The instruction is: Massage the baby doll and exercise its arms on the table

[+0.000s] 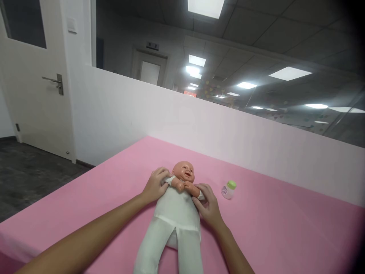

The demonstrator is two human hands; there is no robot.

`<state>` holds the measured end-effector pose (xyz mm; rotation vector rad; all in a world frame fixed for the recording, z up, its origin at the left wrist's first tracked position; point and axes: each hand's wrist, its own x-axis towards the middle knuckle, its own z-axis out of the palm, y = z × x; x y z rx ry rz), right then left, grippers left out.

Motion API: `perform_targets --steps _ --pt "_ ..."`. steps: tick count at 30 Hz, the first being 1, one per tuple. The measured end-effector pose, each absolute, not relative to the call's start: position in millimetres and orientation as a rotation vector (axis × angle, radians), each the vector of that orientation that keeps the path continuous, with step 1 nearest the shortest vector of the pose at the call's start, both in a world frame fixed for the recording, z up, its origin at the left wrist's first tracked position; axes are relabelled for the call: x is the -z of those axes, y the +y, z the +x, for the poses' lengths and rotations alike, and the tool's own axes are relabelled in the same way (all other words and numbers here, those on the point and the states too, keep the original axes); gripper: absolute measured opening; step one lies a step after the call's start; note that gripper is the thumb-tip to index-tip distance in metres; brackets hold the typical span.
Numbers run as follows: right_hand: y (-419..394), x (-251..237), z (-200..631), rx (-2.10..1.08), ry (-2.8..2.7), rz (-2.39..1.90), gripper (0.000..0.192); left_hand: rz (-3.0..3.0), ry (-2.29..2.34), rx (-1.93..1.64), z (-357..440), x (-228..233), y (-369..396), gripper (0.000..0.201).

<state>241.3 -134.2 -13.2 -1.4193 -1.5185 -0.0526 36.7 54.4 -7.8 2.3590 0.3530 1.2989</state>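
A baby doll (pixel 178 209) in white clothes lies on its back on the pink table, its head toward the wall. Both its forearms are bent in over its chest, and its small hands meet below the chin. My left hand (pixel 156 185) is closed around the doll's upper arm, at the sleeve on the left side of the view. On the other side, my right hand (pixel 209 205) grips the doll's other arm near the sleeve, thumb toward the chest. The fingertips of my left hand are partly hidden.
To the right of the doll stands a small clear bottle (pixel 229 190) with a green cap. The pink table (pixel 273 224) runs up against a white half-wall (pixel 176 114) with glass above it. A closed door (pixel 37 95) is at the far left, beyond the table's edge.
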Motion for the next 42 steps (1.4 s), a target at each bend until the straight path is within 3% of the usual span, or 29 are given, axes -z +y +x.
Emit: perform_targets --steps 14,22,42 --pt "-136.5 14.9 240.5 0.036 -1.547 -1.425 0.035 2.374 0.438 -1.323 36.3 2.1 50.6 0.024" --pt "-135.8 14.8 239.4 0.053 -1.476 -1.435 0.021 2.395 0.448 -1.335 36.3 0.9 49.2 0.024" --pt "-135.2 12.2 235.8 0.118 -1.447 -1.436 0.026 2.478 0.430 -1.295 35.1 2.3 47.7 0.024"
